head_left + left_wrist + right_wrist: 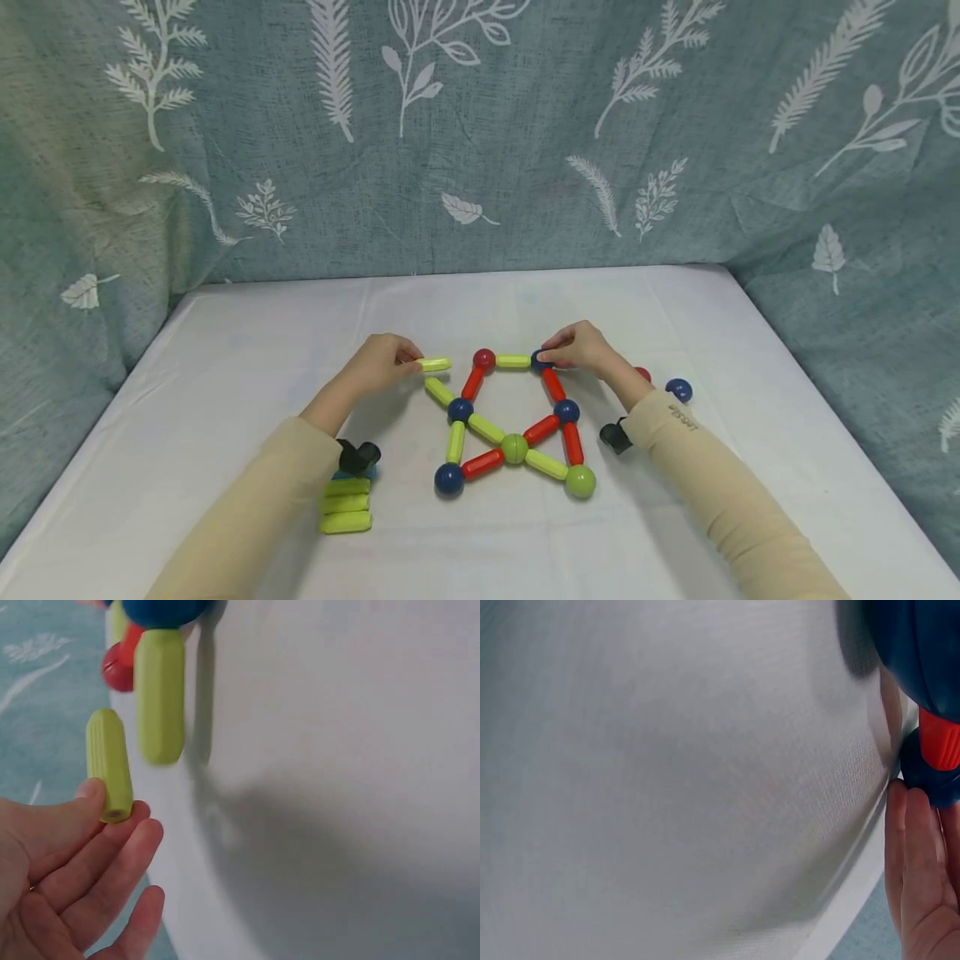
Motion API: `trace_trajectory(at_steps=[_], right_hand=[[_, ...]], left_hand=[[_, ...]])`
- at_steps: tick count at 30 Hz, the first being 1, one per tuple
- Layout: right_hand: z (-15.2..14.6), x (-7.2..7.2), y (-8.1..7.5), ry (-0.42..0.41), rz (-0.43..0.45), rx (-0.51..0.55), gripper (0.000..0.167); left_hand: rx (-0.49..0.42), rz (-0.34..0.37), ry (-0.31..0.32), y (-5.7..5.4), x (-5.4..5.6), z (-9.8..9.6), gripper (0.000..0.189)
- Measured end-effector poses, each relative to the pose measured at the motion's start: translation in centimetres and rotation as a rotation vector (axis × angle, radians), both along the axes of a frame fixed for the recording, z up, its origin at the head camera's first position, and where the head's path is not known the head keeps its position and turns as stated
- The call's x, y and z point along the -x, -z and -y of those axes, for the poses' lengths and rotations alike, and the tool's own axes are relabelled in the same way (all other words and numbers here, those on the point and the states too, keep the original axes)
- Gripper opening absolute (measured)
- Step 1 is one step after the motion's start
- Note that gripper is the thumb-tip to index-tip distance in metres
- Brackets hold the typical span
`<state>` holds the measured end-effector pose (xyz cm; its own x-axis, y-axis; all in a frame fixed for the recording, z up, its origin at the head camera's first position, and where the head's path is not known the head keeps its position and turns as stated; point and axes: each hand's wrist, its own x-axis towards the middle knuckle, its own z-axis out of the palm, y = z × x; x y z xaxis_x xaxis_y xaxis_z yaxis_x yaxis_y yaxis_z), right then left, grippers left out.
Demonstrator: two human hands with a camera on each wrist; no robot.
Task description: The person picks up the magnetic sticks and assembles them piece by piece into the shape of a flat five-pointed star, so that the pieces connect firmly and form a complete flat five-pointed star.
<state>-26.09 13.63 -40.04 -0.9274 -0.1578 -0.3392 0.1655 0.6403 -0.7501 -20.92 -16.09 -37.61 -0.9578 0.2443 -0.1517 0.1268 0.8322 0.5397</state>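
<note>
My left hand (382,362) pinches a yellow-green magnetic rod (435,364) by one end; in the left wrist view the rod (110,761) points away from the thumb. On the table lies a frame of balls and rods, with a green ball (514,448) at its centre. Just below the held rod, another yellow-green rod (439,392) sticks out from a blue ball (460,409), its outer end bare. My right hand (581,346) holds the blue ball (537,362) at the frame's far right corner. A yellow-green rod (513,361) joins that ball to a red ball (484,359).
Several yellow-green rods (346,504) lie side by side near my left forearm, with blue ones partly hidden under the wrist camera. A loose blue ball (678,389) and a partly hidden red ball (642,373) sit beside my right wrist. A patterned curtain (465,167) hangs behind the white-covered table (247,350).
</note>
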Motion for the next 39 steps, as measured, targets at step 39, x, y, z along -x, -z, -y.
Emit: trace_trajectory(at_steps=[39], right_hand=[[0.0, -0.1, 0.0, 0.004, 0.002, 0.014, 0.028]], left_hand=[[0.09, -0.061, 0.17, -1.5, -7.2, -5.3, 0.013]])
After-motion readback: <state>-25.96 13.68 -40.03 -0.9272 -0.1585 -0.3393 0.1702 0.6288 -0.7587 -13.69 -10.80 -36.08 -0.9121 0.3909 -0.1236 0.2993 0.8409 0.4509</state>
